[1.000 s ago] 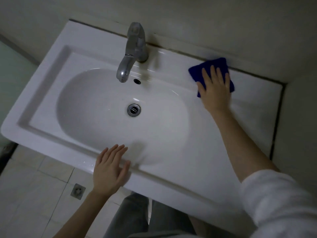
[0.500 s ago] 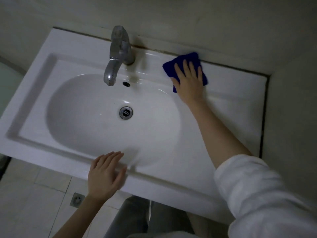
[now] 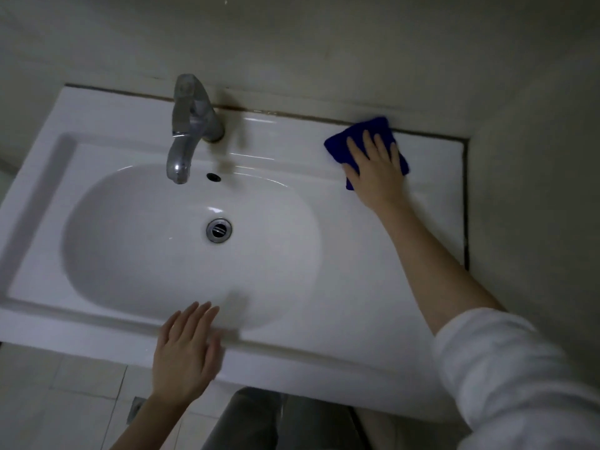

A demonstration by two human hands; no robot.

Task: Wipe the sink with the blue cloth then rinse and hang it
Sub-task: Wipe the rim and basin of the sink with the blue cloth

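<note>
My right hand (image 3: 373, 172) lies flat on the cloth (image 3: 337, 147), fingers straight and a little spread, pressing it onto the back ledge of the sink (image 3: 357, 287). The cloth is a folded blue pad. Its corners show beyond my fingertips and left of my thumb, and its far edge touches the dark seam where the ledge meets the wall (image 3: 324, 43). A side wall stands just right of this hand. My sleeve (image 3: 503, 368), white and pushed up, leaves the forearm bare.

My left hand (image 3: 185, 355) holds nothing. Its fingers are straight and close together, pointing away from me over the front rim, with the fingertips reaching the near lip of the bowl. On my feed I cannot tell whether the palm bears on the rim or hangs just above it. The two hands are well apart, with the bowl between them.

The tap (image 3: 188, 125) stands beyond my left hand and left of my right, its spout leaning over the bowl. Just right of the spout's tip is the overflow hole (image 3: 213, 177), and nearer to me the drain (image 3: 218, 229), roughly between the hands. Below my left wrist are pale floor tiles (image 3: 65, 401) and my grey trousers (image 3: 253, 420).
</note>
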